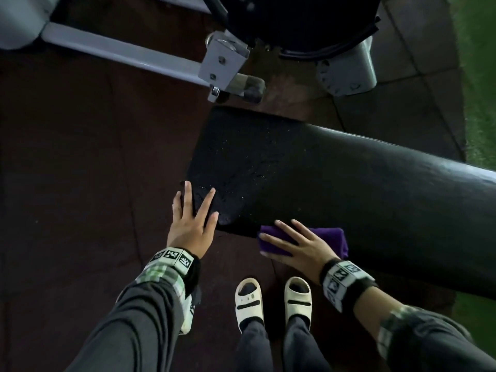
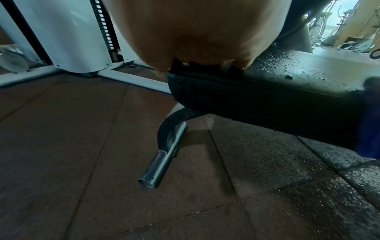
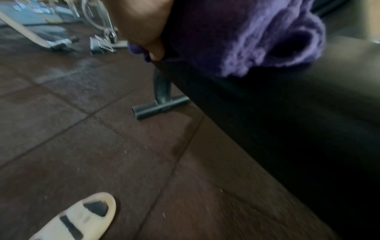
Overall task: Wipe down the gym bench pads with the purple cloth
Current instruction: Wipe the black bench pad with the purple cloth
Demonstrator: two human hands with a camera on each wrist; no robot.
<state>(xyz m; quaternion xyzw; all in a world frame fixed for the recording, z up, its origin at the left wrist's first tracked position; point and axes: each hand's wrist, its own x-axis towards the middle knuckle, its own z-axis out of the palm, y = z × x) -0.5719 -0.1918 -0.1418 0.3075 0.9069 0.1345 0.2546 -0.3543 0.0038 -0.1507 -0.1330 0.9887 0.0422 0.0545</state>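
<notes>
Nearest the body, two cream slippers (image 1: 248, 300) stand on the brown rubber floor (image 1: 80, 183), just beside the bench pad's (image 1: 335, 178) near edge. Right hand (image 1: 300, 245) lies flat on the purple cloth (image 1: 332, 237), fingers (image 1: 284, 228) straight and spread, pressing it onto the pad's near edge; cloth drapes a little over that edge, probably to catch the side too. Left hand (image 1: 192, 221) rests on the pad's near-left corner, fingers apart and straight, likely steadying the bench. Wet specks cover the pad's left end, so that part looks unwiped. Open pad runs right and toward the far edge, free for strokes. Beyond the far edge, a grey machine frame (image 1: 222, 63) stands close, limiting overshoot.
</notes>
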